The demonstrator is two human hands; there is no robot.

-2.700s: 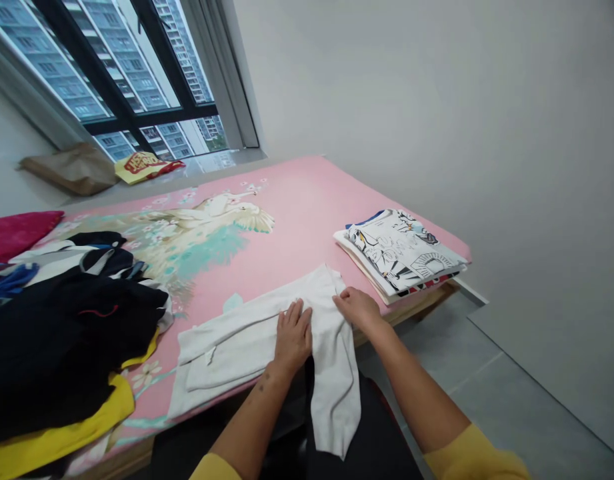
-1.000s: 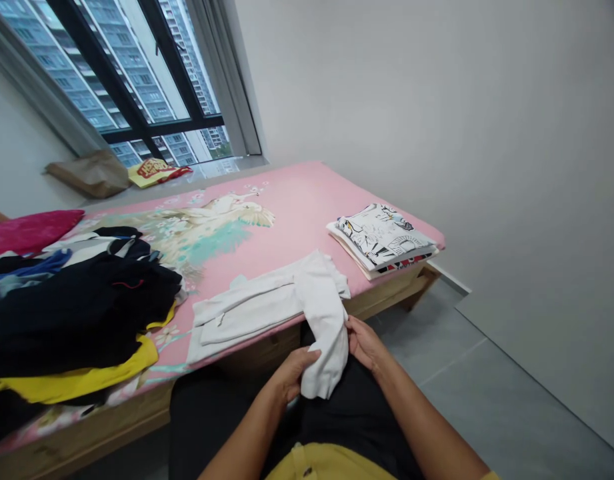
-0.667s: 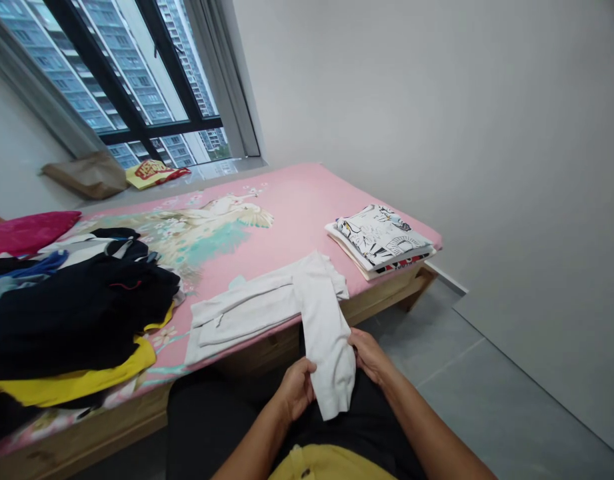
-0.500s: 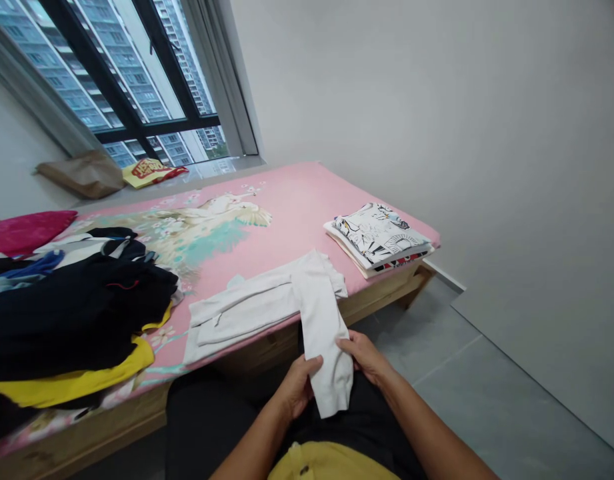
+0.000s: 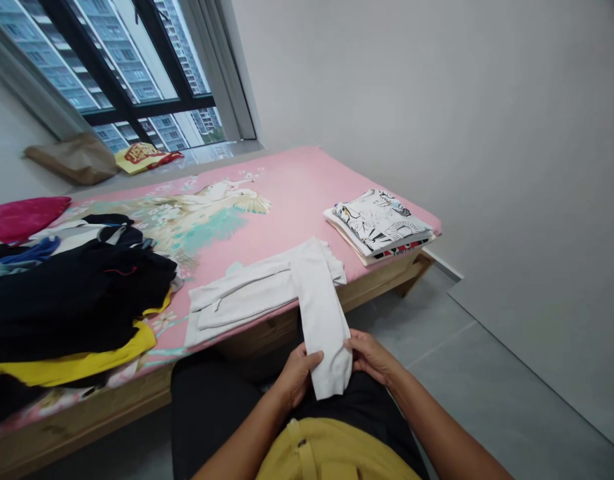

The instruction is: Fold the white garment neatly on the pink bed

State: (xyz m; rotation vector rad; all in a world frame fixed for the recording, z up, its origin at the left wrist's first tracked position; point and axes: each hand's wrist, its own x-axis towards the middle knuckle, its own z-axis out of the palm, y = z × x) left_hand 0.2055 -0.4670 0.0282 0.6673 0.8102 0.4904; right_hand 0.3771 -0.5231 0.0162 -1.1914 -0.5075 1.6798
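Note:
A white long-sleeved top [image 5: 251,287] lies folded lengthwise along the near edge of the bed. One of its sleeves [image 5: 321,307] hangs over the edge toward my lap. My left hand [image 5: 299,373] pinches the left side of this sleeve, thumb on top and fingers underneath. On the opposite side, my right hand [image 5: 369,353] grips the sleeve the same way, a little above the cuff. The fingers beneath the cloth are partly hidden. The cuff end hangs loose just below both hands, above my dark trousers.
A heap of loose clothes [image 5: 77,300] covers the bed's left side. Folded garments, a patterned white one [image 5: 381,220] on top, are stacked at the right corner. The pink bedsheet [image 5: 301,187] spans the wooden bed frame [image 5: 377,287]. Bags [image 5: 77,159] rest by the window.
The view has tilted down slightly, so the bed and its things appear higher. Both hands keep hold of the sleeve, and the top stays in place on the bed.

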